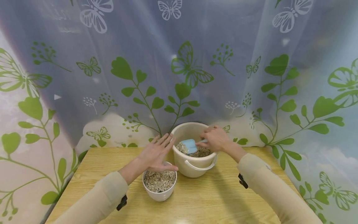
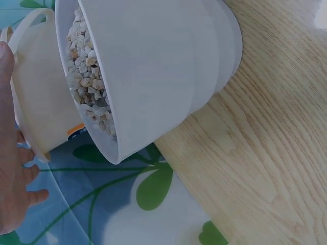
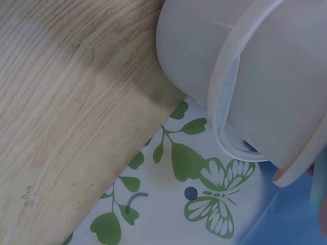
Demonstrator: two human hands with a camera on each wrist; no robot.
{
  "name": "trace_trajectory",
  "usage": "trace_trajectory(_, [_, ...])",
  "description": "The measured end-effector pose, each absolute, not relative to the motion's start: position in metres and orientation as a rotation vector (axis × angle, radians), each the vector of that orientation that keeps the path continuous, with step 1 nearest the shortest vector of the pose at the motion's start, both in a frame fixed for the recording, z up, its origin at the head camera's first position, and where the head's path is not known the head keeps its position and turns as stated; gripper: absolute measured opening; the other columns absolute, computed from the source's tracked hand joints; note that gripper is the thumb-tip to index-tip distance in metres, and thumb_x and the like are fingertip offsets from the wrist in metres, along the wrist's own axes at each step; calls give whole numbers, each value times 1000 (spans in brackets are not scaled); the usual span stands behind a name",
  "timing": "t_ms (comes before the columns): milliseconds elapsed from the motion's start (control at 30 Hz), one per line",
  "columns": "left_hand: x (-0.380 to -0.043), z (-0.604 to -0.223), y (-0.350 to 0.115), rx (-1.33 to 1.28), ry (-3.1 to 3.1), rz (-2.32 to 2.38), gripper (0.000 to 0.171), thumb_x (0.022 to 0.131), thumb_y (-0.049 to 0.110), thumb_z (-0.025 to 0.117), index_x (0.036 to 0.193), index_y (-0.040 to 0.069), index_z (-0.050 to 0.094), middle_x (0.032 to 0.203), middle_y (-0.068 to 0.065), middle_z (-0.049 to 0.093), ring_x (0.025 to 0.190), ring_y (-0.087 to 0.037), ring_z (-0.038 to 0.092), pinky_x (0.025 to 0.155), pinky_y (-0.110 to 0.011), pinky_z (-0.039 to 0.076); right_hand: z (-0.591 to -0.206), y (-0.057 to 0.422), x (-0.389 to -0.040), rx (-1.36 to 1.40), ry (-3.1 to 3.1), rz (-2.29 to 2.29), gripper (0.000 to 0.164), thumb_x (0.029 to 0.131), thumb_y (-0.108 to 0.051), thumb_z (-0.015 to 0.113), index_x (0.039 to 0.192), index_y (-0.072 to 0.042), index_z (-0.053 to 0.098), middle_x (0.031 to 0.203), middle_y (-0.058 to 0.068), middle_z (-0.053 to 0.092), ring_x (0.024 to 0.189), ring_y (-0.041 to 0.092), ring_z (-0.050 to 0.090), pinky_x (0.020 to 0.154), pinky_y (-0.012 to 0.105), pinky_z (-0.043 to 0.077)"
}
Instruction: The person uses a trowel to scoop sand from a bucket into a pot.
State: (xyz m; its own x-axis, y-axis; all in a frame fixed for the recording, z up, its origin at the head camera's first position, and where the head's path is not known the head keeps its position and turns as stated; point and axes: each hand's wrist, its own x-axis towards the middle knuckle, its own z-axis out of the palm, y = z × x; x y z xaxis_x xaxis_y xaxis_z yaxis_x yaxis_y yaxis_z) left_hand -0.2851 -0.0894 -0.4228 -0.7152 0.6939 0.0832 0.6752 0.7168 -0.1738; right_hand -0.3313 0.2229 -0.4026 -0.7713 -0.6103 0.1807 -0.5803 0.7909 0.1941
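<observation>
A light blue scoop is held by its handle in my right hand, inside the mouth of a cream bucket. Pale gravel lies at the scoop's front edge, and more gravel covers the bucket's inside below. My left hand has its fingers straight, fingertips right at the bucket's left rim. Its thumb stretches over the back of a white pot filled with small mixed pebbles. In the right wrist view, only a sliver of the scoop handle shows at the right edge.
Both containers stand on a wood-grain table, the pot in front and left of the bucket. The bucket's handle hangs down at its front. A curtain printed with leaves and butterflies rises behind the table and along both sides.
</observation>
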Motion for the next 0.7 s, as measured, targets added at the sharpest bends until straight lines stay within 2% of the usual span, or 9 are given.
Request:
trace_trajectory(167, [-283, -422, -93, -1130, -2760, 179, 120, 90, 89, 44, 169, 3, 16, 176, -20, 21, 163, -38, 26, 132, -58, 28, -402, 228, -329, 900, -2751, -179, 46, 97, -61, 66, 109, -19, 78, 91, -4, 74, 83, 16, 66, 82, 37, 50])
trace_trajectory(333, [-280, -421, -97, -1134, -2744, 181, 120, 90, 88, 47, 169, 3, 18, 175, -21, 22, 163, -39, 27, 132, -58, 29, -401, 232, -328, 890, -2716, -161, 44, 96, -62, 67, 105, -20, 78, 82, -6, 69, 75, 12, 60, 77, 33, 47])
trace_trajectory(700, [-273, -418, -104, -1127, -2786, 128, 118, 89, 87, 49, 169, 5, 19, 175, -20, 18, 163, -40, 25, 132, -59, 27, -396, 234, -318, 857, -2682, -103, 37, 94, -58, 73, 98, -22, 76, 86, -4, 75, 77, 15, 65, 76, 34, 47])
